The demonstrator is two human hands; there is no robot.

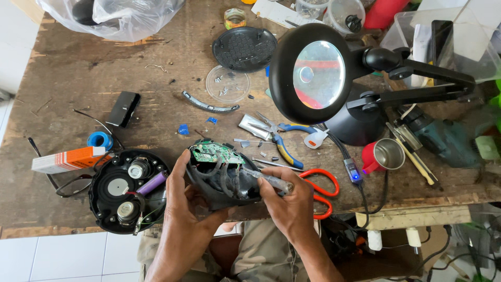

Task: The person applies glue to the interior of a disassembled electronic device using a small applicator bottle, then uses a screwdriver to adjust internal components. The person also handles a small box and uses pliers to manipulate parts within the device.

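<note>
My left hand (185,201) cups a black rounded device shell (222,185) from below, tilted toward me. A green circuit board (215,154) sits on the shell's upper edge, with black wires running down inside. My right hand (289,201) grips a clear-handled screwdriver (269,180), its tip pointing left into the shell's inside. To the left, on the wooden table (73,73), lies the other half of the casing (128,190), a round black piece with speakers and a purple cylindrical battery (152,183).
A black magnifier lamp (315,73) on a jointed arm stands at the right. Nearby lie blue-handled pliers (284,146), orange scissors (323,190), a red cup (383,155), a clear lid with screws (227,83), a black round grille (244,48), blue tape (99,140), an orange box (68,159).
</note>
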